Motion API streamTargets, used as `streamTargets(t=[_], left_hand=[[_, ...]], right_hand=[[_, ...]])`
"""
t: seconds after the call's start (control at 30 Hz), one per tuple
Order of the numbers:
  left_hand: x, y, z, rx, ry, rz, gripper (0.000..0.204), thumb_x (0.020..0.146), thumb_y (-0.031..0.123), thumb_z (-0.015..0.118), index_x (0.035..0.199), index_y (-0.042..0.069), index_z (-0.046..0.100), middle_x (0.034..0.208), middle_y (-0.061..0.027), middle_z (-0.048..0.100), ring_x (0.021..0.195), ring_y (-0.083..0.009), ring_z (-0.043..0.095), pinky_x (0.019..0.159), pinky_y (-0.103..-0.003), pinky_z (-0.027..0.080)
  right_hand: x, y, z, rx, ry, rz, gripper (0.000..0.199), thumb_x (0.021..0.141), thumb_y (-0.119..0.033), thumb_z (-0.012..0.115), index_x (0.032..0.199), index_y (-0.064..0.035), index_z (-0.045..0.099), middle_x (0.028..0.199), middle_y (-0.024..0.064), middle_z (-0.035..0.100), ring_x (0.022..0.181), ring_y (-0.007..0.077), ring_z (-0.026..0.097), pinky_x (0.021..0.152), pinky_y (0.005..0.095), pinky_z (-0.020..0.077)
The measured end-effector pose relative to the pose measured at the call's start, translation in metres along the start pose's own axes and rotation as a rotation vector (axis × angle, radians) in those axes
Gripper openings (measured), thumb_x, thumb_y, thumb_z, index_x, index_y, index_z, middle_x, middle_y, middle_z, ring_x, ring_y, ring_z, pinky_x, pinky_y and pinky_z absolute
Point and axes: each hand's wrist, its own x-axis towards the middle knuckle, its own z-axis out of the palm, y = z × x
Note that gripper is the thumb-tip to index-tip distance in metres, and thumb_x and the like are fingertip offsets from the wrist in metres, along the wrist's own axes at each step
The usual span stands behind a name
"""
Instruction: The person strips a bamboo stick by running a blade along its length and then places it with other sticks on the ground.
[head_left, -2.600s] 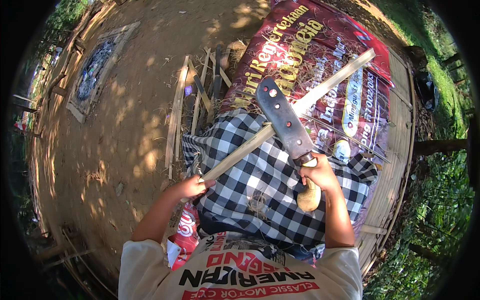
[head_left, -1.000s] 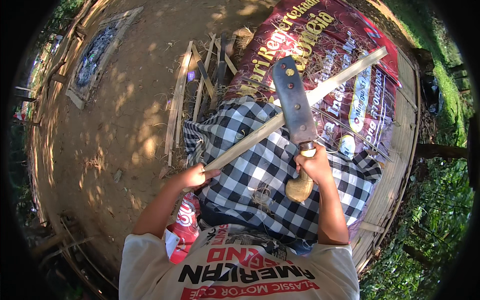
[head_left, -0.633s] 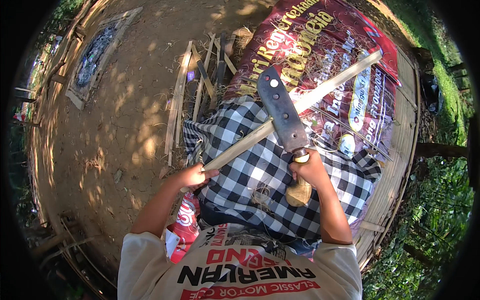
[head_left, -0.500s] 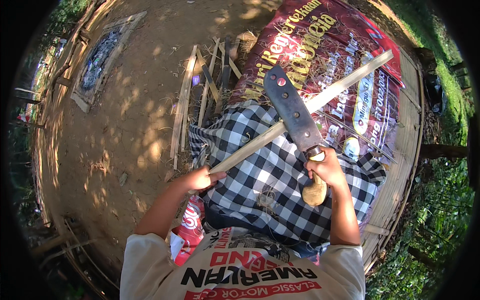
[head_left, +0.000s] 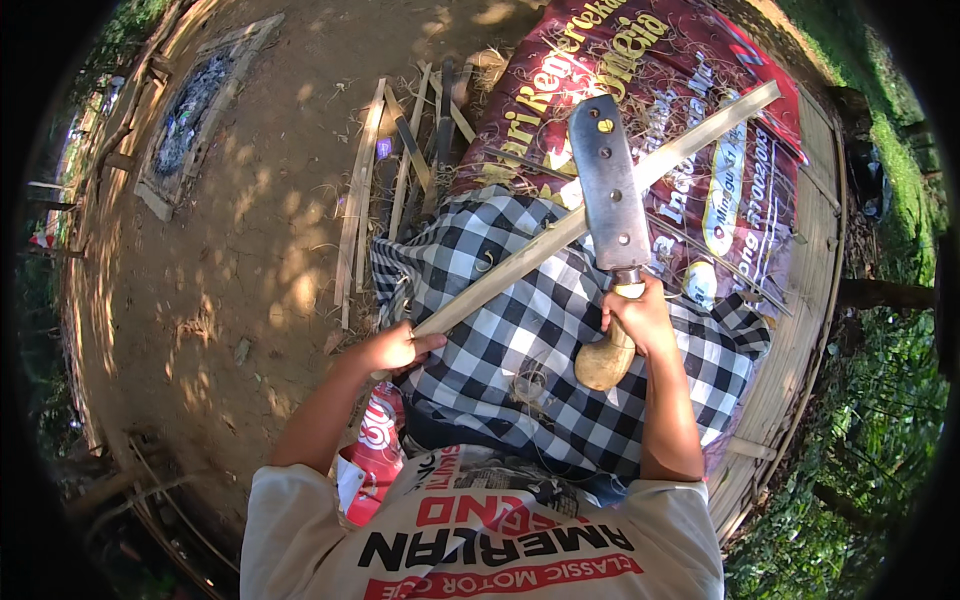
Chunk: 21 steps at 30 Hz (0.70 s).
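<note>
My right hand (head_left: 643, 315) is closed round the curved wooden handle of a broad machete (head_left: 611, 190), whose dark blade has a row of holes and points away from me. The blade lies across a long pale wooden strip (head_left: 500, 282), hiding a short part of it. At the strip's near end my left hand (head_left: 397, 350) grips it with wrapped fingers. The strip slants from there up to the far right. Beneath both lies a black-and-white checked cloth (head_left: 530, 330) spread over my lap.
A maroon printed banner (head_left: 520, 110) strewn with curly shavings covers the bamboo platform (head_left: 790, 330). Several wooden strips (head_left: 358, 215) lie at its left on bare earth. A framed ash pit (head_left: 195, 115) is at far left. A red printed piece (head_left: 378, 440) shows beside my lap.
The machete has swung upright, its tip moving right and its handle end left. My right hand has shifted slightly left and up. The strip has barely moved.
</note>
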Motion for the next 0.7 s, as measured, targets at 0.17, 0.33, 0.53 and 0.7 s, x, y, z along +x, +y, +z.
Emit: streamTargets(t=[0.17, 0.33, 0.53, 0.7], left_hand=[[0.001, 0.005, -0.006, 0.149, -0.089, 0.016, 0.057, 0.084, 0.057, 0.064, 0.086, 0.000, 0.058, 0.057, -0.0010, 0.050, 0.050, -0.0120, 0.049, 0.047, -0.028, 0.039], [0.015, -0.024, 0.000, 0.172, 0.034, -0.065, 0.050, 0.083, 0.050, 0.068, 0.088, 0.001, 0.062, 0.067, -0.0022, 0.060, 0.057, -0.0107, 0.055, 0.051, -0.028, 0.044], [0.016, -0.027, -0.006, 0.152, -0.027, -0.040, 0.046, 0.084, 0.046, 0.069, 0.091, 0.001, 0.064, 0.069, -0.0030, 0.062, 0.063, -0.0109, 0.057, 0.055, -0.027, 0.046], [0.017, -0.025, -0.002, 0.269, 0.059, -0.115, 0.077, 0.076, 0.054, 0.074, 0.133, 0.011, 0.045, 0.094, -0.0073, 0.068, 0.085, -0.0214, 0.064, 0.077, -0.029, 0.051]], right_hand=[[-0.014, -0.008, 0.007, -0.148, -0.189, 0.048, 0.013, 0.068, 0.004, 0.062, 0.081, 0.0047, 0.059, 0.060, 0.0049, 0.057, 0.049, 0.0140, 0.057, 0.045, 0.0278, 0.0446], [0.000, -0.019, -0.010, 0.040, 0.000, 0.043, 0.008, 0.069, 0.007, 0.059, 0.075, 0.0017, 0.056, 0.061, 0.0071, 0.058, 0.047, 0.0147, 0.056, 0.045, 0.0281, 0.0464], [-0.018, 0.002, 0.026, -0.075, -0.224, 0.092, 0.018, 0.067, 0.006, 0.061, 0.085, 0.0052, 0.060, 0.063, 0.0060, 0.059, 0.049, 0.0145, 0.056, 0.045, 0.0279, 0.0439], [-0.002, -0.010, -0.003, -0.007, -0.152, 0.045, 0.014, 0.067, 0.005, 0.058, 0.080, -0.0010, 0.060, 0.062, 0.0079, 0.059, 0.046, 0.0148, 0.056, 0.045, 0.0298, 0.0474]])
